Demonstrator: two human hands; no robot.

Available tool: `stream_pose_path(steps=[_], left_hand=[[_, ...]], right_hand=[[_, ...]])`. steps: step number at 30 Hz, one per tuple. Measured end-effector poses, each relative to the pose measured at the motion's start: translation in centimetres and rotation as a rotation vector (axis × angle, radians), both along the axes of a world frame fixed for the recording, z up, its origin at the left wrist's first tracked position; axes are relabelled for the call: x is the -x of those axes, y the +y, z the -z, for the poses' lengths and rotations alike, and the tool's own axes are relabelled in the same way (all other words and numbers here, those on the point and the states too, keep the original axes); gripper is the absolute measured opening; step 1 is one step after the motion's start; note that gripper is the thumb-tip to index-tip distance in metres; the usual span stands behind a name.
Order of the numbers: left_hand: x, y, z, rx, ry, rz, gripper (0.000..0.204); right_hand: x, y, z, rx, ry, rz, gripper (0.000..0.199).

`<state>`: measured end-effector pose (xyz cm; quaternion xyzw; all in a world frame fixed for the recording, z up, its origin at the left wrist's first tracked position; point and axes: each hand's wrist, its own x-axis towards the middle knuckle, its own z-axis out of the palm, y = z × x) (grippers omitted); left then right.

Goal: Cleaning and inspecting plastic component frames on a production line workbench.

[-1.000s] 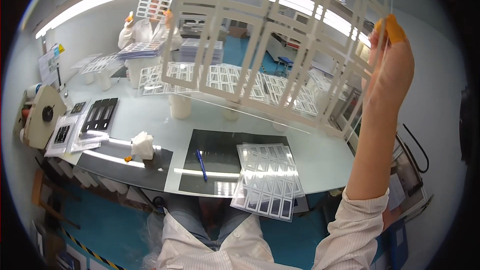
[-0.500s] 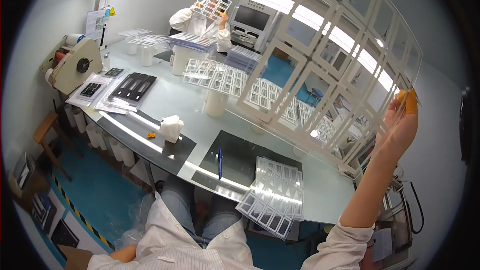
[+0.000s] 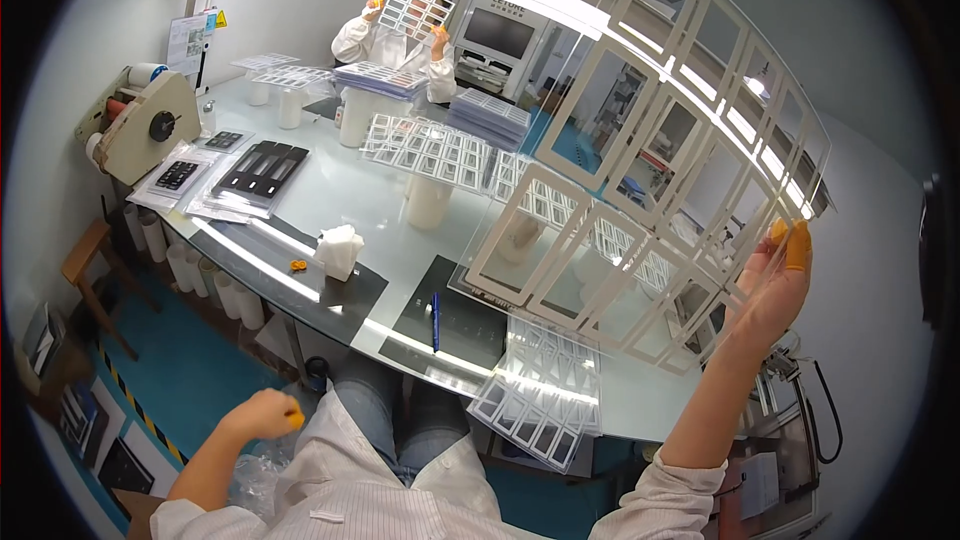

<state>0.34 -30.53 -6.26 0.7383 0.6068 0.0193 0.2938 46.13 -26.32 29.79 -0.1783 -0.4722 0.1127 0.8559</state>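
Note:
My right hand (image 3: 775, 285), with orange finger cots on its fingertips, is closed on the right edge of a large clear sheet (image 3: 622, 208) printed with white rectangular frames. The sheet is tilted up above the right side of the table. My left hand (image 3: 265, 414) is low at the left, in front of the table edge, with its fingers curled and an orange cot showing. Anything inside it is hidden. Smaller framed sheets (image 3: 545, 405) overhang the table's front edge, beside a blue pen (image 3: 436, 322) on a dark mat (image 3: 410, 325).
A crumpled white wipe (image 3: 340, 252) and an orange finger cot (image 3: 298, 266) rest on the left dark mat. Behind are black panels (image 3: 262, 175), a tape dispenser (image 3: 150, 130) and framed sheets (image 3: 425, 150) on white cylinders. Across the table a co-worker (image 3: 395, 50) holds up another framed sheet.
My right hand has moved slightly down and left, and the large sheet's lower edge has come down. My left hand has risen into view at the lower left.

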Motion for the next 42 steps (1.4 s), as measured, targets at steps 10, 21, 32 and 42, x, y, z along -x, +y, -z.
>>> stream_pose_path(steps=[10, 21, 32, 42], left_hand=[[-10.9, 4.4, -18.2, -0.551, -1.031, 0.117, 0.024], [-14.7, 6.6, -15.8, -0.665, -1.242, 0.331, 0.011], [-16.7, 8.3, -13.8, -0.437, -1.242, 0.31, 0.005], [-18.3, 9.9, -12.0, -0.24, -1.351, 0.261, 0.015]], right_hand=[[-0.9, -1.3, 2.0, -0.017, -0.047, 0.037, 0.014], [-0.8, -1.9, 6.9, -0.019, -0.124, 0.121, 0.014], [-0.7, -2.6, 8.2, -0.014, -0.183, 0.246, 0.017], [0.4, -4.2, 8.0, 0.008, -0.302, 0.18, 0.017]])
